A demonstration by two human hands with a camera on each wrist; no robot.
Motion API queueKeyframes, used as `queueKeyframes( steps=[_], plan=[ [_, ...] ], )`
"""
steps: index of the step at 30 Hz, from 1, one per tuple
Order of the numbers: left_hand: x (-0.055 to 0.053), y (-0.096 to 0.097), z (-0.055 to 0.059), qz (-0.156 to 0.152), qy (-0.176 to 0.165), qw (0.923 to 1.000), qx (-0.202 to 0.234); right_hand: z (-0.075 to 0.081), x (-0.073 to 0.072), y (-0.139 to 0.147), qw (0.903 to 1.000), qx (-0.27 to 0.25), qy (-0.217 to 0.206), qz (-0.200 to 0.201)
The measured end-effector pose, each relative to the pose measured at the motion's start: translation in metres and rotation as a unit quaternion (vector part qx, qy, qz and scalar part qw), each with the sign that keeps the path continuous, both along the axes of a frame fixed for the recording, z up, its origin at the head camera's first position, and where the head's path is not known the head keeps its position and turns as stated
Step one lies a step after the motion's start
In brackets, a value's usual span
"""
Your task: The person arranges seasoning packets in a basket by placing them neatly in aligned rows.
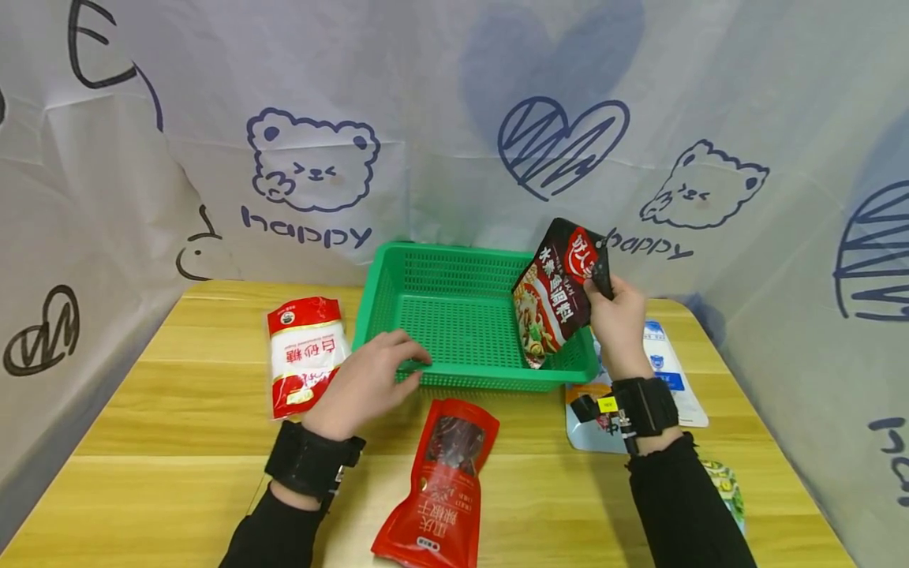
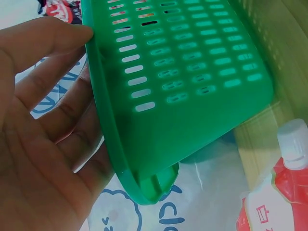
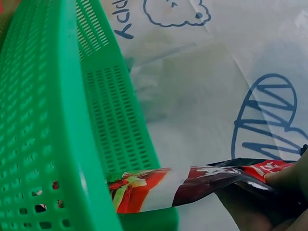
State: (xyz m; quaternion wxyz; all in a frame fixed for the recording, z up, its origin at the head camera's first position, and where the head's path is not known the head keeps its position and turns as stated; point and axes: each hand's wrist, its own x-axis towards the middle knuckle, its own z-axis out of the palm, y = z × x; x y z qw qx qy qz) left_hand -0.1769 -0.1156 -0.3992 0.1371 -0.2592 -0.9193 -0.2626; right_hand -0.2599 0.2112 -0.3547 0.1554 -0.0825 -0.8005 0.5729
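My right hand [image 1: 618, 327] pinches a black seasoning pouch [image 1: 557, 284] by its top edge, thumb on the printed face. The pouch tilts, its lower end inside the right part of a green plastic basket [image 1: 454, 369]. In the right wrist view, the pouch [image 3: 211, 182] appears edge-on, its bottom behind the basket's rim. My left hand [image 1: 376, 375] holds the near rim left of the middle. The left wrist view has the thumb on one side of the rim and the fingers on the other, along the slotted basket wall [image 2: 192, 120].
Left of the basket lies a red and white sugar bag [image 1: 307, 355]. A red pouch of dried chillies [image 1: 443, 489] lies in front. White and blue packets [image 1: 671, 375] sit under and beside my right wrist, with a green packet [image 1: 724, 489] nearer. A printed cloth [image 1: 440, 189] hangs behind.
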Motion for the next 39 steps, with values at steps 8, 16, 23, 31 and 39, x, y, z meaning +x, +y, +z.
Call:
queueKeyframes(
  steps=[8,16,23,31,39],
  plan=[
    [0.0,0.001,-0.001,-0.002,-0.002,1.0,-0.001,-0.006,-0.002,0.004,0.9993,0.027,-0.027,-0.004],
    [0.0,0.001,0.001,-0.003,-0.001,1.0,0.001,-0.008,0.001,0.011,0.9991,0.023,-0.034,0.007],
    [0.0,0.001,0.001,-0.003,-0.001,1.0,0.003,-0.014,0.007,0.017,0.9988,0.014,-0.046,0.004],
    [0.001,0.001,0.002,0.0,-0.006,1.0,0.005,-0.013,0.013,0.018,0.9989,0.003,-0.046,0.009],
    [0.001,0.001,0.002,0.001,-0.01,0.9999,0.006,-0.01,0.037,0.013,0.9855,0.139,0.097,0.007]
  ],
)
